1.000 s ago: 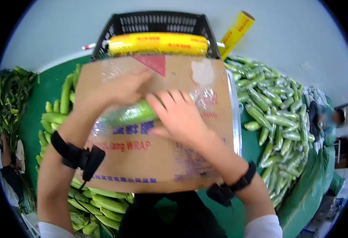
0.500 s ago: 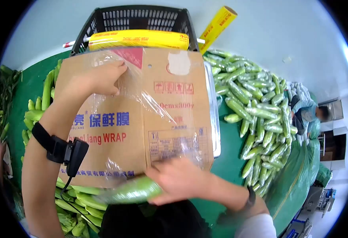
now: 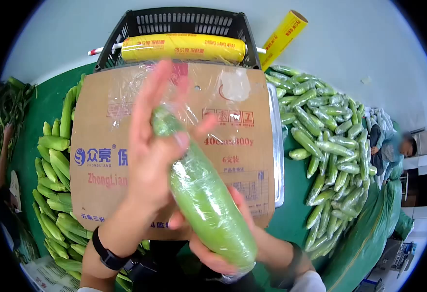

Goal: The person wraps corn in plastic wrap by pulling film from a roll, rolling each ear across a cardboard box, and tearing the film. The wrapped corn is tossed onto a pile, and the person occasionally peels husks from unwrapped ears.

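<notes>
A thick green stem vegetable (image 3: 208, 199), apparently a celtuce, is wrapped in clear film and slants across my front. My right hand (image 3: 207, 254) is closed around its lower end, with fingers on both sides. At its upper end is my left hand (image 3: 148, 163), slightly blurred, fingers spread and palm side against the wrapped stem. Beneath both hands lies a flat printed cardboard sheet (image 3: 101, 131). Loose film clings to the cardboard's top edge. Just beyond, a yellow roll of cling film (image 3: 184, 47) rests on a rod across a black crate (image 3: 186, 19).
Many wrapped stems (image 3: 328, 141) are piled on the right of the green table (image 3: 291, 194). Unwrapped stalks (image 3: 60, 185) lie at left. A yellow tube (image 3: 284, 39) leans beside the crate. Another person (image 3: 393, 143) is at far right; an arm (image 3: 1, 155) shows at far left.
My right hand has brought the wrapped stem up from the cardboard's lower edge and tilted it upright. My left hand has left the film at the cardboard's top and come to the stem.
</notes>
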